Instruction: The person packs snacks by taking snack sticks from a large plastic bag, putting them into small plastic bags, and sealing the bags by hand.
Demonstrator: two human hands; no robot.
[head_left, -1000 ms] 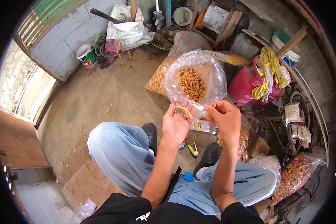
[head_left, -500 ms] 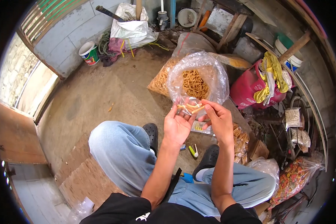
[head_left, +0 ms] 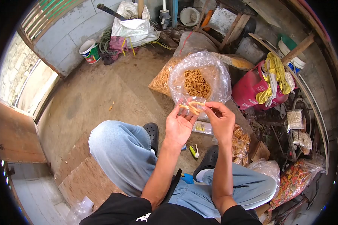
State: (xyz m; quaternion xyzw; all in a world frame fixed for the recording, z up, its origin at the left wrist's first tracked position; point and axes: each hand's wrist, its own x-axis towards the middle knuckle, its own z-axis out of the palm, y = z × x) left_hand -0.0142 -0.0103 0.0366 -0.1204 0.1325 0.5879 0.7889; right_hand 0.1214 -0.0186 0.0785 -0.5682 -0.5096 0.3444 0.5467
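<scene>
My left hand point(head_left: 179, 126) is palm up, its fingers curled round a small clear plastic bag point(head_left: 201, 100) that holds a few golden-brown snack sticks point(head_left: 193, 109). At the bag's right side, the fingertips of my right hand point(head_left: 222, 122) are pinched together by the end of one stick; the fingers partly hide their hold. Just beyond both hands, a large clear plastic sack point(head_left: 219, 84) stands with its mouth spread, showing many loose snack sticks point(head_left: 196, 83). Below the hands, a flat clear packet point(head_left: 202, 128) with a yellow label lies near the floor.
Filled snack packets point(head_left: 241, 144) are piled to the right of my right forearm. A green-and-white tool point(head_left: 194, 151) lies between my shoes. Farther right are a pink drum point(head_left: 251, 88) draped with cloths and a bag of colourful snacks point(head_left: 298, 180). A white bucket point(head_left: 89, 51) stands far left.
The stick near my right fingertips has shifted up and left, farther into the small bag. My right hand has tilted slightly; my left hand has barely moved.
</scene>
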